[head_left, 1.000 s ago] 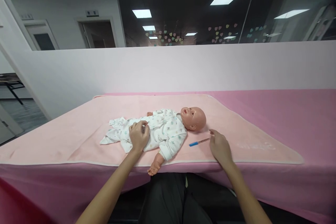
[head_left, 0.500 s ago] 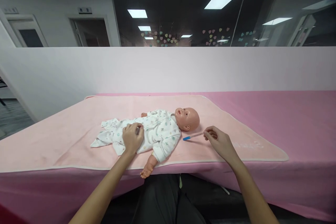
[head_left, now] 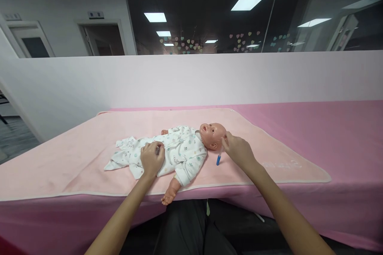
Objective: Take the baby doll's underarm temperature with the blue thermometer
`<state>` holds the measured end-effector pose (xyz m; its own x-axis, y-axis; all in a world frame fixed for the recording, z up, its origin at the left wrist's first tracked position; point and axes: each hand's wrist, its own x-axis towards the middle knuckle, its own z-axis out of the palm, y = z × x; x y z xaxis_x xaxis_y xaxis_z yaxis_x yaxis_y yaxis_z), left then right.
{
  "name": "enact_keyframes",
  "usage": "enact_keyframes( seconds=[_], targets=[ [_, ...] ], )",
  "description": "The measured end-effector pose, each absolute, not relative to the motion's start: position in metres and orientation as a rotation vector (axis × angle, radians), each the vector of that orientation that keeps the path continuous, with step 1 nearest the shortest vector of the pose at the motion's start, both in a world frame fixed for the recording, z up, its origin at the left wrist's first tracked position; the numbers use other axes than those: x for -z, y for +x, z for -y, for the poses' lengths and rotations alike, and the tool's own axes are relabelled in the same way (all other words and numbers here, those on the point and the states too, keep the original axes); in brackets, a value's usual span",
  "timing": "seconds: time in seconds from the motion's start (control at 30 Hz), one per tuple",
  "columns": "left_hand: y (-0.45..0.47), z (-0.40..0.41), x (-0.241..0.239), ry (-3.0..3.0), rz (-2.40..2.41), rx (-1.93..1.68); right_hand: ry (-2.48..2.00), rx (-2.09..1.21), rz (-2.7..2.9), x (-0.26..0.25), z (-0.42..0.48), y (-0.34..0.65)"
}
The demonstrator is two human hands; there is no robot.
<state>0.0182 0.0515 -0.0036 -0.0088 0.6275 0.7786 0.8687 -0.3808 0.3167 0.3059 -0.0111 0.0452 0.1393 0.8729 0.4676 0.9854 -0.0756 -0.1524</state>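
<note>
A baby doll [head_left: 214,135] in a white patterned sleepsuit [head_left: 179,149] lies on its back, its head to the right. My left hand [head_left: 152,157] rests over the doll's lower body, fingers curled; a small dark grey thing shows between thumb and fingers, too hidden to name. Beside the doll's head, my right hand [head_left: 239,151] pinches a thin clear stick with a blue end [head_left: 218,160]. The blue end points down near the blanket, and the fingers cover the stick's top. Whether the fingertips touch the head I cannot tell.
A peach blanket [head_left: 80,143] lies under the doll on a pink-covered table [head_left: 344,139]. A low white partition [head_left: 191,79] rises along the table's far side, with a dark window above it. One doll arm [head_left: 171,192] reaches over the table's front edge.
My right hand has moved left and up to the doll's head. The stick has swung from nearly level to steeply upright, blue end down. My left hand stays where it was.
</note>
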Motion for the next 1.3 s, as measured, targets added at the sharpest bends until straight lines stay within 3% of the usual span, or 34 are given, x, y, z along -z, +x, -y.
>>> enact_keyframes(
  seconds=[0.27,0.33,0.43,0.5,0.83,1.0,1.2,1.3],
  targets=[
    [0.018,-0.051,0.003,-2.010,1.578,1.331,-1.945,0.365,2.044,-0.051,0.012,0.305],
    [0.018,-0.051,0.004,-2.012,1.577,1.335,-1.885,0.179,1.965,-0.055,0.010,0.310],
    [0.018,-0.051,0.004,-2.015,1.575,1.336,-1.633,-0.481,1.742,-0.066,0.006,0.316],
    [0.018,-0.051,0.004,-2.015,1.576,1.334,-1.414,-0.731,1.507,-0.076,0.003,0.316],
    [0.018,-0.052,0.004,-2.007,1.582,1.306,-1.186,-1.107,1.253,-0.094,0.002,0.298],
    [0.018,-0.051,0.003,-2.014,1.579,1.307,-1.236,-1.124,1.273,-0.095,0.002,0.291],
    [0.018,-0.052,0.003,-2.012,1.568,1.307,-1.339,-0.868,1.366,-0.094,0.000,0.286],
    [0.018,-0.053,0.003,-2.000,1.565,1.312,-1.276,-0.949,1.389,-0.097,0.001,0.286]
  ],
)
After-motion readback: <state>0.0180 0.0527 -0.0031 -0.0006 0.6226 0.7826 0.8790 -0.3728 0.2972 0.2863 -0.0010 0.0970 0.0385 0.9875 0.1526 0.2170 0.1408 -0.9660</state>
